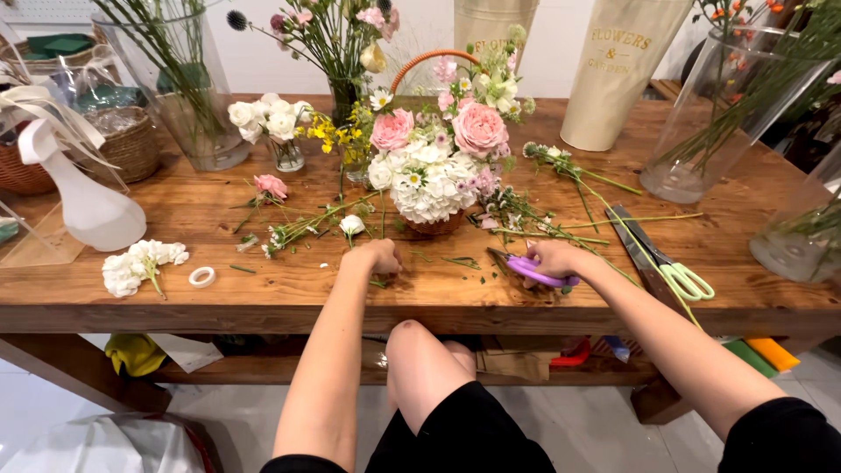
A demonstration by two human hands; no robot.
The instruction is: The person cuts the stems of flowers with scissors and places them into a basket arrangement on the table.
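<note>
Clippings (378,282) lie at the table (219,302) front edge, under your left hand (382,257); it's curled nearly closed on them, can't tell if it grips any. Sweep w/ a flat palm so bits don't scatter. Basket (435,223) sits just behind, don't bump it. Right hand (554,258) is wrapped around the purple snips (533,270); keep blades pointed away from the left.

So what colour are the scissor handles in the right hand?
Purple handles on the small scissors under the right hand, head view.

Two tall cream metal flower buckets (620,70) with gold lettering stand at the table's (219,289) far edge.
</note>
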